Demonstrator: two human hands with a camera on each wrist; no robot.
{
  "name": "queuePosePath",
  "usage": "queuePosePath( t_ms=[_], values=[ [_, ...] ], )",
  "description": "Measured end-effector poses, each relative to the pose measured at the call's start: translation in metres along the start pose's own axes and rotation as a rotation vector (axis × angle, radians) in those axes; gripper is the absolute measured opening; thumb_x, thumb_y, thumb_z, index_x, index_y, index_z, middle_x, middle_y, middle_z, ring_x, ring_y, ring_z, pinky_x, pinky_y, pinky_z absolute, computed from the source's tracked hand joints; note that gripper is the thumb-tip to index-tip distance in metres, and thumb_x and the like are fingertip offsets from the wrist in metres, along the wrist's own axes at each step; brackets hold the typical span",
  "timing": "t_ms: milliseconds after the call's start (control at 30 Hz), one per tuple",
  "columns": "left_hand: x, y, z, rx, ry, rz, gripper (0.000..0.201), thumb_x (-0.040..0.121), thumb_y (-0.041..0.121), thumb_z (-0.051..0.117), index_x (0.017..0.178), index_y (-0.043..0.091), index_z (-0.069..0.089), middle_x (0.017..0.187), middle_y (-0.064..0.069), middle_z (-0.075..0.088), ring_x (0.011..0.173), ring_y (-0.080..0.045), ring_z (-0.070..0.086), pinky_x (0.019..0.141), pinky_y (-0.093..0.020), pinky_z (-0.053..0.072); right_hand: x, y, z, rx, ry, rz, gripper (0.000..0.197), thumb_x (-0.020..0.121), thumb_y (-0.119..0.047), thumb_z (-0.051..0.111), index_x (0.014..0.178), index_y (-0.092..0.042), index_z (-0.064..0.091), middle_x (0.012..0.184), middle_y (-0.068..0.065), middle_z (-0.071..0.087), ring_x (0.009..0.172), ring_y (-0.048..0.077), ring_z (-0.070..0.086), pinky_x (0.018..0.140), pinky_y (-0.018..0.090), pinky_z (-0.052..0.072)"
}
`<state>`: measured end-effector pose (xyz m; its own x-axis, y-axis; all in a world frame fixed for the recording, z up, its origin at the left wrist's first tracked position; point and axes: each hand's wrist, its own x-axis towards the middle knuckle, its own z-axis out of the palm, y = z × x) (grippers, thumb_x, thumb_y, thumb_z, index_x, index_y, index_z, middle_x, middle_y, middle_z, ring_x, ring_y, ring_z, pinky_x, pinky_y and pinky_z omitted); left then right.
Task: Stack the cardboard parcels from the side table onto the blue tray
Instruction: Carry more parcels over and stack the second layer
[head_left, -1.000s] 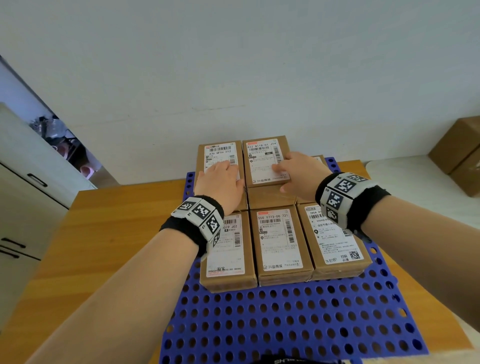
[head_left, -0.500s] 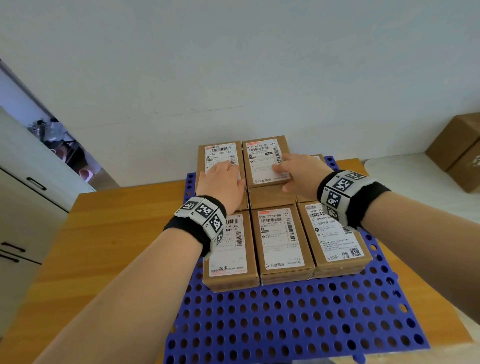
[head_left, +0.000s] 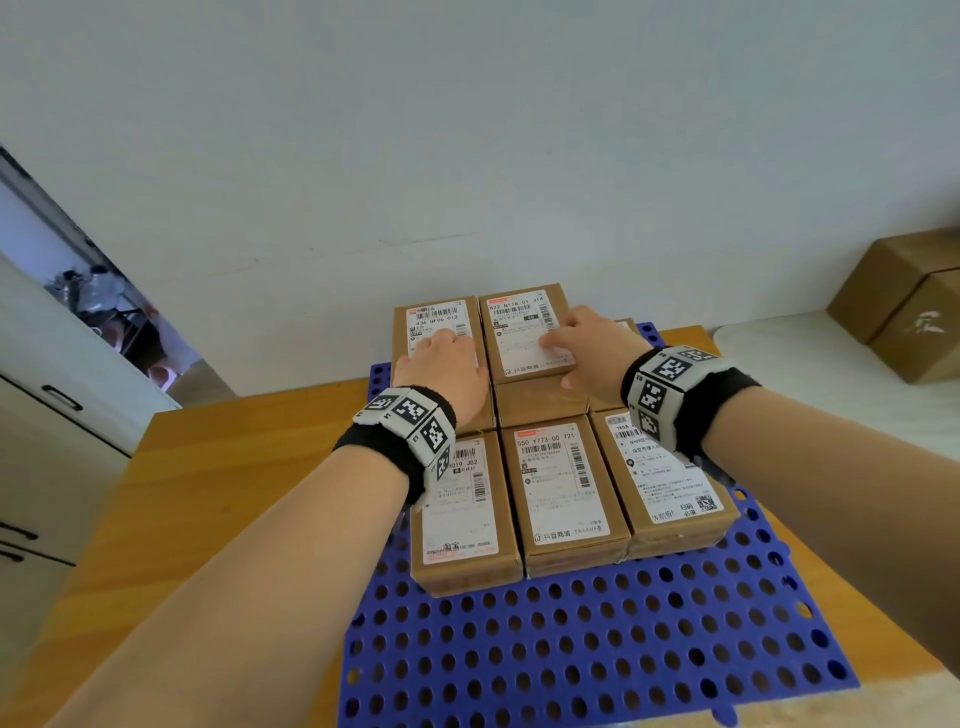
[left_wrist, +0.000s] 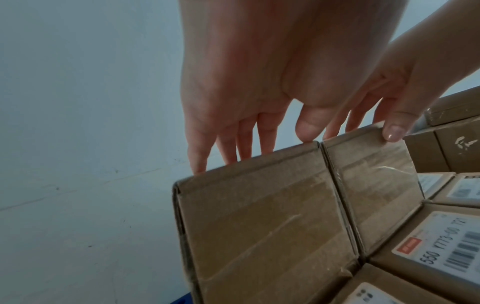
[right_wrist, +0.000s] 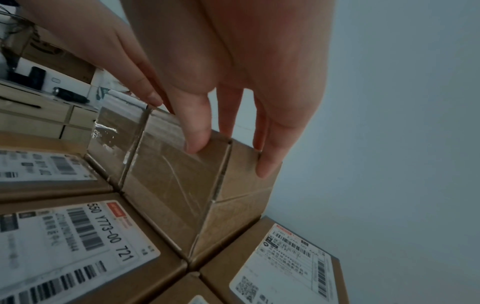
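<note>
Barely shifted since a second ago: both hands resting as before on the upper parcels at the back of the blue tray (head_left: 597, 649). Left hand (head_left: 441, 371) flat, fingers straight, on the left upper parcel (head_left: 434, 325), just beside the tray's back left corner. Right hand (head_left: 587, 345) on the right upper parcel (head_left: 519, 322); thumb on its front face only in the right wrist view. Bare perforated tray in front of the stack. Further parcels (head_left: 904, 306) right of the tray.
</note>
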<state>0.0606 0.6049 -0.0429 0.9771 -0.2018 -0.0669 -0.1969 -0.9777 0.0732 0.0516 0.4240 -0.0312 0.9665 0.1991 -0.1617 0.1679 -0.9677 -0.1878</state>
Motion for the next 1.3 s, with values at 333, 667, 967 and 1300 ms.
queuePosePath(
  t_ms=[333,667,967,1300],
  values=[
    [-0.008,0.024,-0.008,-0.003,0.083,0.172,0.039,0.097,0.035,0.037,0.127,0.015,0.051,0.127,-0.006,0.053,0.112,-0.024,0.052,0.093,-0.04,0.046,-0.031,0.005,-0.003,0.094,0.071,0.131,0.043,0.089,-0.004,0.05,0.129,-0.019,0.046,0.134,0.004,0.044,0.112,0.025,0.054,0.088,0.034,0.051],
    [-0.028,0.127,-0.037,-0.026,0.116,0.34,0.038,0.097,0.033,0.038,0.128,0.016,0.052,0.129,-0.008,0.053,0.114,-0.027,0.054,0.091,-0.042,0.048,-0.103,0.08,-0.036,0.115,0.184,0.275,0.041,0.091,-0.015,0.051,0.131,-0.018,0.044,0.128,0.006,0.047,0.108,0.028,0.054,0.077,0.03,0.044],
    [-0.062,0.307,-0.045,-0.05,0.085,0.477,0.04,0.098,0.032,0.037,0.133,0.016,0.048,0.135,-0.008,0.048,0.119,-0.027,0.051,0.095,-0.042,0.045,-0.236,0.213,-0.065,0.101,0.232,0.422,0.043,0.09,-0.021,0.052,0.132,-0.02,0.044,0.13,0.006,0.051,0.117,0.026,0.051,0.095,0.037,0.045],
    [-0.079,0.481,-0.033,-0.094,0.07,0.653,0.034,0.096,0.033,0.039,0.122,0.018,0.055,0.126,-0.006,0.053,0.109,-0.027,0.055,0.087,-0.04,0.048,-0.347,0.339,-0.081,0.11,0.279,0.604,0.034,0.09,-0.014,0.05,0.124,-0.017,0.051,0.12,0.007,0.058,0.11,0.027,0.055,0.091,0.037,0.047]
  ],
)
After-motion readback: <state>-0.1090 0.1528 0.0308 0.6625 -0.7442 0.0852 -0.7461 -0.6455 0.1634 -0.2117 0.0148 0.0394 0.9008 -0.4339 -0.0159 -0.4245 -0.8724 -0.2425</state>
